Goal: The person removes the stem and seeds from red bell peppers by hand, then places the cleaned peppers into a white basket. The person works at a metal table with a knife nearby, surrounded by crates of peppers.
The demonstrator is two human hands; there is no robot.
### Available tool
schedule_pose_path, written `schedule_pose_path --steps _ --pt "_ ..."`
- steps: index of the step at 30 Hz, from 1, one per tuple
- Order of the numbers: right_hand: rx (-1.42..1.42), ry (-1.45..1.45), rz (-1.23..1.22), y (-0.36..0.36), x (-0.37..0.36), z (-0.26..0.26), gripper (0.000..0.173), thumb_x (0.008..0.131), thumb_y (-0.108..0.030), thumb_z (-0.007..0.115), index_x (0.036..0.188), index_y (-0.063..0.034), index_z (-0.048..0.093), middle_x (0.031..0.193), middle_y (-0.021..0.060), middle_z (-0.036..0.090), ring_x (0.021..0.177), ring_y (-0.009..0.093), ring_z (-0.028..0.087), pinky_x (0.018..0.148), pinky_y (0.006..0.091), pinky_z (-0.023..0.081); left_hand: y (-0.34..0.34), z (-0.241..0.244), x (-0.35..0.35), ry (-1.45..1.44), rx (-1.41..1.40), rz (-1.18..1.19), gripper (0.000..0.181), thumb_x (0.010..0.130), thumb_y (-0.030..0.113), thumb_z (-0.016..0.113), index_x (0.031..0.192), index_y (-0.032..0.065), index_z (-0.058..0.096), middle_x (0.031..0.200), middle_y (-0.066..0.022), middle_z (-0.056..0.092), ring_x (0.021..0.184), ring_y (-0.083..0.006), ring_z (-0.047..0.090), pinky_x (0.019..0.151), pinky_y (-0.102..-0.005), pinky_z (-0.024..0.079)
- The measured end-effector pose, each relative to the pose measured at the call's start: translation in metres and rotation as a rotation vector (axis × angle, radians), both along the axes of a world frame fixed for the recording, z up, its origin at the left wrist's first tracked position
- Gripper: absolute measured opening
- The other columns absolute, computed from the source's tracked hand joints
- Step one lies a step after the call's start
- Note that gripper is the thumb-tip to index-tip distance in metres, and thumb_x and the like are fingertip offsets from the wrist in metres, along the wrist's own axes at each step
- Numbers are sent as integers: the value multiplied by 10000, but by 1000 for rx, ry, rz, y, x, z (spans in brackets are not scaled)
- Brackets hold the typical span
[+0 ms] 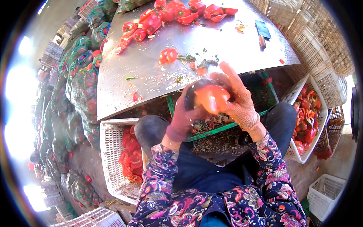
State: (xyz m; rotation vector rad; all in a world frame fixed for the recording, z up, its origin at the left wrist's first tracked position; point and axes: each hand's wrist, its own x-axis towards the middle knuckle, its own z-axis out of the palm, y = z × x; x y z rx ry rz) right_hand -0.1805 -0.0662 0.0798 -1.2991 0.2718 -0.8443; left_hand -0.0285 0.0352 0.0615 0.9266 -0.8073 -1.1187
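A red bell pepper (212, 98) is held up between my two gloved hands at the near edge of the metal table (124, 95). My left hand (188, 113) grips its left side, the glove looking reddish and slightly blurred. My right hand (239, 99) has its thumb against the pepper's right side and the index finger raised. Just beyond the hands lie another red pepper (168, 56), green stem scraps (208, 61) and scattered pale seeds. Farther back sits a row of red peppers (150, 23), some of them cut. A cleaver (263, 30) with a wooden handle lies at the far right.
White plastic crates stand at my left (109, 161) and right (310, 82), both with red peppers inside. Below the hands is a green-framed bin (212, 131) holding scraps. Green mesh sacks (82, 82) are piled at left, and stacked crates (314, 42) rise at right.
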Motion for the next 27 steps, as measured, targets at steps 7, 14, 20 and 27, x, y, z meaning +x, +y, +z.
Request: schedule_pose_path --steps 7,14,20,27 --pt "-47 172 60 -4 -15 -33 621 863 -207 731 1384 2 467 1261 105 587 1166 144 540 985 304 447 -3 -13 -19 -85 -78 61 897 777 172 786 1487 26 259 1352 -116 479 1227 -218 490 1054 -355 390" --pt "-393 225 -348 -10 1 -39 354 830 -35 619 1182 -2 597 1033 129 669 879 237 659 791 306 531 -7 -39 -8 45 73 39 846 847 315 742 1489 50 259 1327 -97 509 1223 -199 504 1043 -344 419" --pt "-889 238 -482 8 -5 -58 514 719 -131 759 1189 -34 574 1135 184 641 1015 342 654 812 362 545 4 -35 -11 508 164 -115 474 930 203 629 1346 49 461 1289 -67 552 1170 -162 546 1006 -323 455" --pt "-871 395 -236 13 -2 -36 642 629 -90 780 1238 -119 581 1090 136 651 951 336 652 759 364 556 3 -43 -7 214 198 5 543 790 92 716 1286 30 504 1207 -60 590 1101 -156 566 962 -304 454"
